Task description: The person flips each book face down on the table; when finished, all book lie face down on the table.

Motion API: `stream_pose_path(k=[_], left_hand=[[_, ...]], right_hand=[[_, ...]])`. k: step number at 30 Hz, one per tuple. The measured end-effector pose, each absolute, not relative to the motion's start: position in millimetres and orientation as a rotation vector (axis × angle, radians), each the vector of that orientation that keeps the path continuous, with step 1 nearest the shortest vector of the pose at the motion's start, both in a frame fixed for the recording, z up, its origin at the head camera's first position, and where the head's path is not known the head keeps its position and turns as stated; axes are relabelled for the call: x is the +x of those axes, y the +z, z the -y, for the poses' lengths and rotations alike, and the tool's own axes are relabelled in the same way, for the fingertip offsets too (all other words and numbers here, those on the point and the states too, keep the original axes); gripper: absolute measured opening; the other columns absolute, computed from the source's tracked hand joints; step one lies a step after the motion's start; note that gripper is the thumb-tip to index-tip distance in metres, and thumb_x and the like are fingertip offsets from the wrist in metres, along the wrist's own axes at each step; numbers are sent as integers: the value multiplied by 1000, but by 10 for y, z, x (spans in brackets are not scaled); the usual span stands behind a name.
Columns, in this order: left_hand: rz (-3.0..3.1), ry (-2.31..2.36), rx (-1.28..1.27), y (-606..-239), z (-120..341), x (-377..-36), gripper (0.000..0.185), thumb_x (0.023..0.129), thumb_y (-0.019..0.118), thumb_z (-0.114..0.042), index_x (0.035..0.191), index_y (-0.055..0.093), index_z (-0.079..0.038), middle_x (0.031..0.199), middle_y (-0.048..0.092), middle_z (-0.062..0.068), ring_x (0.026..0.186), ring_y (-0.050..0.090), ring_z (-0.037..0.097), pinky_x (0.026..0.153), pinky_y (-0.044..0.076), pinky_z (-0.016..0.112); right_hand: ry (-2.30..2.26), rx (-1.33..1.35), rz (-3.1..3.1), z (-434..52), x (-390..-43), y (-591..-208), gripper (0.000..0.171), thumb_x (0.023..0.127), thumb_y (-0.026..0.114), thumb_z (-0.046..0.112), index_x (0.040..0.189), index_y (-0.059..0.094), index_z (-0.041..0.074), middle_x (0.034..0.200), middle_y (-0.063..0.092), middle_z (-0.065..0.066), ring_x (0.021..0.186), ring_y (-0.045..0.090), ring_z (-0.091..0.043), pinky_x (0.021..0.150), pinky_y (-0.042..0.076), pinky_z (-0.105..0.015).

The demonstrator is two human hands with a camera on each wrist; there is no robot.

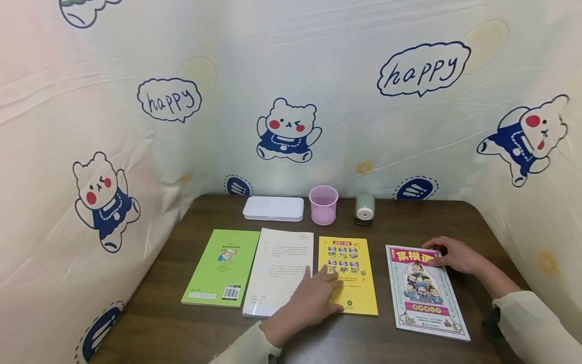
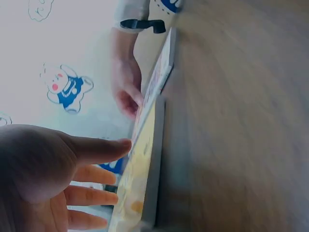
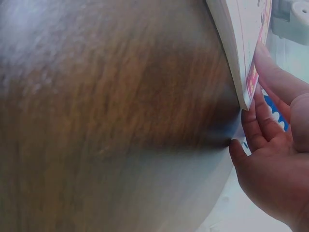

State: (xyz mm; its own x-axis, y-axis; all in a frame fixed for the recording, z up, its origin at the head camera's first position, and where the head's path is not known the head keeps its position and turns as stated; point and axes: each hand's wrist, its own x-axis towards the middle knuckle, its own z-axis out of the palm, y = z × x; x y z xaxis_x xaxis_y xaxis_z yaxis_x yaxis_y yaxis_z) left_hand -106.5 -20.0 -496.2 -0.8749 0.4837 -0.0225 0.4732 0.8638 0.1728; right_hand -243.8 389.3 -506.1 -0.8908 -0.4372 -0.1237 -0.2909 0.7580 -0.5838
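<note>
Red book (image 1: 425,293): long axis runs away from the person, title at far end.
Right hand (image 1: 454,255): fingers curl round its far corner.
Left hand (image 1: 313,298): flat on yellow book (image 1: 352,275).
Hidden: right fingertips, under the corner.

A child's study corner at home

Bear-print "happy" curtain (image 1: 291,101) walls a wooden tabletop (image 1: 409,222) with books (image 1: 221,268) and a pencil sharpener (image 1: 365,209).

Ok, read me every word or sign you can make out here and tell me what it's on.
"happy": speech bubble on the curtain, left.
"happy": speech bubble on the curtain, right.
Pink book, under the right hand: large red title characters, not clearly readable.
Green book, white book, yellow book: print too small.
</note>
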Motion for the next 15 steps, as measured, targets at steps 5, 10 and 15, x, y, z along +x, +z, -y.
stream_pose_path(k=[5, 10, 15], left_hand=[[-2928, 232, 792, -4941, -5, -1100, 66, 88, 77, -55, 144, 62, -24, 156, 52, -5, 151, 39, 29, 117, 29, 70], [-2907, 213, 804, -4914, -210, -1096, 70, 88, 76, -56, 149, 57, -27, 158, 48, -8, 153, 35, 25, 117, 22, 74], [-2877, 157, 891, -4948, -390, -1101, 73, 89, 72, -60, 152, 52, -30, 159, 47, -8, 153, 34, 24, 119, 22, 70]], right_hand=[[-851, -546, -2686, -3889, -2450, -5068, 45, 89, 82, 26, 124, 67, 1, 113, 65, -13, 101, 54, -31, 88, 49, -49], [-860, -527, -2673, -3885, -2449, -5067, 46, 89, 82, 27, 124, 67, 2, 115, 65, -14, 102, 54, -32, 89, 49, -50], [-866, -527, -2667, -3880, -2452, -5066, 46, 88, 82, 26, 124, 66, 1, 114, 65, -15, 102, 54, -33, 89, 49, -52]])
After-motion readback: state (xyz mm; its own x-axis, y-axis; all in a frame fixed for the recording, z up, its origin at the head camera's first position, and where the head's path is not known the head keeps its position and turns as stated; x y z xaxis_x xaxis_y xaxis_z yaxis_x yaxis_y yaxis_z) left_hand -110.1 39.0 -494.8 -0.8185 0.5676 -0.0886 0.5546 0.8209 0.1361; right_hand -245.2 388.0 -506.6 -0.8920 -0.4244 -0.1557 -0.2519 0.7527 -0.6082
